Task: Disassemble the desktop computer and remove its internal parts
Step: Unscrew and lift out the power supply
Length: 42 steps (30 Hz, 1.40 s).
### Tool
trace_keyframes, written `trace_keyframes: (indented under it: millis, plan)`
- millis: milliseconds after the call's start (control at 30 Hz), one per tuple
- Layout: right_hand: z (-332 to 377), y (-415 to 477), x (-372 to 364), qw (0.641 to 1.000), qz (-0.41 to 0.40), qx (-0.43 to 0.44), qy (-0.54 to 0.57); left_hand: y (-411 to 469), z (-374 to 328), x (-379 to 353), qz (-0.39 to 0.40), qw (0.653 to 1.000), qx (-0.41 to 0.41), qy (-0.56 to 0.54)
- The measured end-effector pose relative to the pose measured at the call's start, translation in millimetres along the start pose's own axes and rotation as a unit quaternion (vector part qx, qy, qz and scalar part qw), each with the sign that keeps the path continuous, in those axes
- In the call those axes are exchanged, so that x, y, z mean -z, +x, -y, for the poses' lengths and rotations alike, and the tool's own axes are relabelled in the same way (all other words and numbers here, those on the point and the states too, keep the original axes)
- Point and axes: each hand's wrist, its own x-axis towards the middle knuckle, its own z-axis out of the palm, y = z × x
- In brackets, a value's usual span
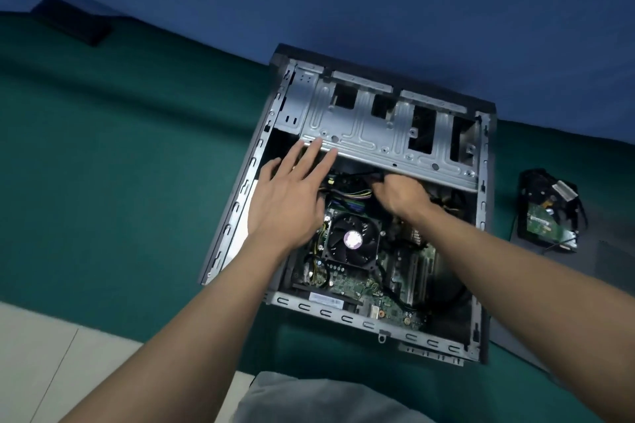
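An open desktop computer case (237, 209) lies on its side on a green mat. Inside it I see the motherboard (347, 282) with a black CPU fan (352, 240) and a bundle of coloured cables (347, 194). A grey metal drive cage (388, 127) spans the far end. My left hand (292, 196) lies flat over the case's left side, its straight fingers touching the drive cage's lower edge. My right hand (400, 194) is curled under the cage edge around a black cable or connector (369, 178); its fingertips are hidden.
A removed hard drive (546, 220) with cables lies on the mat right of the case. A dark flat object (74, 22) sits at the far left by the blue wall. White floor tiles (51, 364) and grey fabric (319, 398) show at the near edge.
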Motion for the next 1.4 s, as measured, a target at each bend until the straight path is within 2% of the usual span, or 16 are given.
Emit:
trace_keyframes:
  millis: [133,200,267,400,467,600,733,867,1000,1200,1333,1400]
  plan:
    - [12,20,4,0.996,0.084,-0.019,-0.028,1,0,1,0.003,1.000,0.003,-0.018]
    - [11,27,2,0.995,0.098,-0.022,-0.025,0,0,1,-0.002,1.000,0.003,-0.022]
    - [10,30,-1,0.996,0.079,0.002,-0.032,0,0,2,-0.009,1.000,0.003,-0.028]
    - [13,32,-5,0.994,-0.014,0.083,-0.067,0,-1,3,-0.005,0.999,0.005,-0.035]
    - [16,32,-6,0.993,-0.019,0.099,-0.054,0,-1,3,0.002,0.999,0.005,-0.035]
    - [15,27,-10,0.995,0.043,0.061,-0.072,0,-1,4,0.008,0.999,0.005,-0.043]
    - [10,25,-13,0.996,0.041,0.022,-0.070,0,-1,6,0.013,0.999,0.007,-0.048]
    - [13,27,-3,0.991,0.118,0.004,-0.067,-1,-1,8,0.013,0.998,0.006,-0.054]
    - [11,24,-11,0.995,0.060,0.009,-0.082,-1,-1,8,0.013,0.998,0.006,-0.056]
    - [8,29,-7,0.996,0.070,0.028,-0.053,0,-1,8,0.010,0.998,0.007,-0.056]
    - [6,24,-16,0.997,0.009,0.046,-0.065,-2,-1,7,0.010,0.998,0.008,-0.057]
    - [6,26,-14,0.997,0.014,0.049,-0.065,-1,-1,7,0.009,0.998,0.009,-0.055]
